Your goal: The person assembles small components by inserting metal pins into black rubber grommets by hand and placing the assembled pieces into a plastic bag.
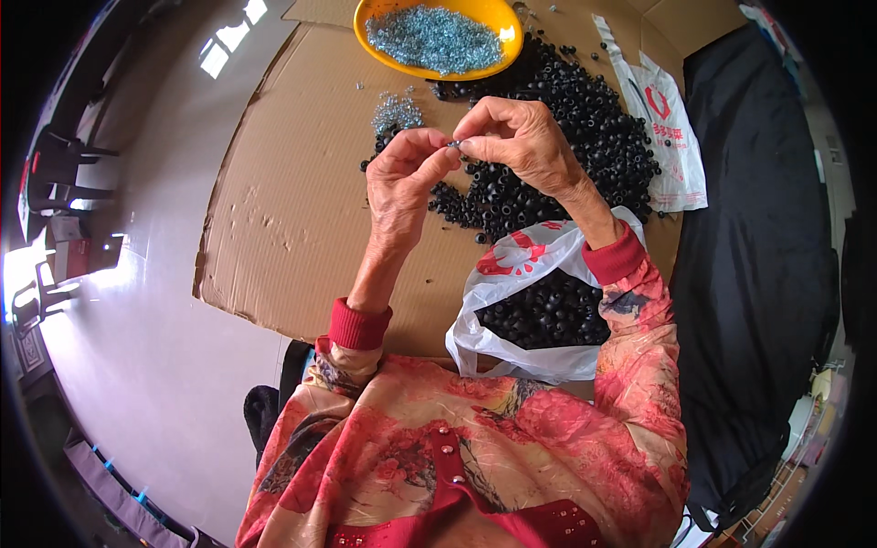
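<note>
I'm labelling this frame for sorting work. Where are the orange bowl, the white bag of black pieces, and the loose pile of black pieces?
orange bowl (379,57): head view, on its left rim.
white bag (512,361): head view, on its lower front wall.
loose pile of black pieces (594,119): head view, mid-pile, right of the hands.

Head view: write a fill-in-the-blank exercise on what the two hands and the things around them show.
1. The left hand and right hand pinch one tiny part between their ____.
2. The small silvery metal screws fill a round ____ plastic bowl.
3. The heap of small black plastic rings lies on a flat sheet of brown ____.
4. More black rings sit inside an open ____ plastic bag near the right forearm.

Missing words: fingertips; orange; cardboard; white
</note>
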`<state>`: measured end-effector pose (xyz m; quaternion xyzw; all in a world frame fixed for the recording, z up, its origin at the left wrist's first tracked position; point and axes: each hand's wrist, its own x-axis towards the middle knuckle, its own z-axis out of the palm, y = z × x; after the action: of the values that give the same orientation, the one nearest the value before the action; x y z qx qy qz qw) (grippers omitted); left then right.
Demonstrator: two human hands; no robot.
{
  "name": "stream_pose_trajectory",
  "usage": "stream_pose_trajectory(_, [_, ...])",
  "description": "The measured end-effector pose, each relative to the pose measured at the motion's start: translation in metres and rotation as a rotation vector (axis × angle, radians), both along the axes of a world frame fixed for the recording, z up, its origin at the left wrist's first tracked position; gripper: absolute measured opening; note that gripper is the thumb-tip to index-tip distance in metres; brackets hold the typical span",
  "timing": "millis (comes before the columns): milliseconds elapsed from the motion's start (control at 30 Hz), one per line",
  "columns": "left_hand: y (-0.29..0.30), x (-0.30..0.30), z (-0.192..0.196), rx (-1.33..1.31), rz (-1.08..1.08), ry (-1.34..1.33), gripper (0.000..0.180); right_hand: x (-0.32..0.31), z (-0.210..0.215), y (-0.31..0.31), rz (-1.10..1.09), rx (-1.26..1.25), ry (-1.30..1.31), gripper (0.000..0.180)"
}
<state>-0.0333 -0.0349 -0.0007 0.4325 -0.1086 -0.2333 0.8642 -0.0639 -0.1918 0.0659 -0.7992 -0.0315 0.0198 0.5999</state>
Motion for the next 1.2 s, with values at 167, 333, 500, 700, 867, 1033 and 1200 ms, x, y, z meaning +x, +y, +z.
stream_pose_trajectory(167, [-0.003,-0.001,-0.005,0.194,0.144,-0.258,0.009,-0.002,-0.008,-0.001,-0.065,-0.032,-0.005,0.006])
stream_pose_trajectory(333, [-0.009,-0.002,-0.004,0.169,0.135,-0.13,0.019,0.002,-0.022,-0.008,-0.118,-0.003,-0.008,0.007])
stream_pose_trajectory(500, [-0.004,0.007,-0.027,0.297,0.114,-0.043,0.033,0.012,-0.042,-0.028,-0.115,-0.453,-0.289,0.008])
stream_pose_trajectory(700, [-0.003,0.005,-0.04,0.404,0.03,-0.019,0.033,0.012,-0.043,-0.05,-0.193,-0.555,-0.263,0.01])
stream_pose_trajectory(867, [0.0,0.005,-0.035,0.394,0.036,-0.006,0.03,0.012,-0.05,-0.063,-0.174,-0.587,-0.136,0.01])
stream_pose_trajectory(1033, [-0.002,0.002,-0.032,0.411,0.02,-0.015,0.029,0.022,-0.079,-0.06,-0.07,-0.852,-0.35,0.007])
stream_pose_trajectory(1200, [0.001,0.003,-0.029,0.432,0.038,-0.064,0.027,0.03,-0.102,-0.053,-0.031,-1.003,-0.335,0.005])
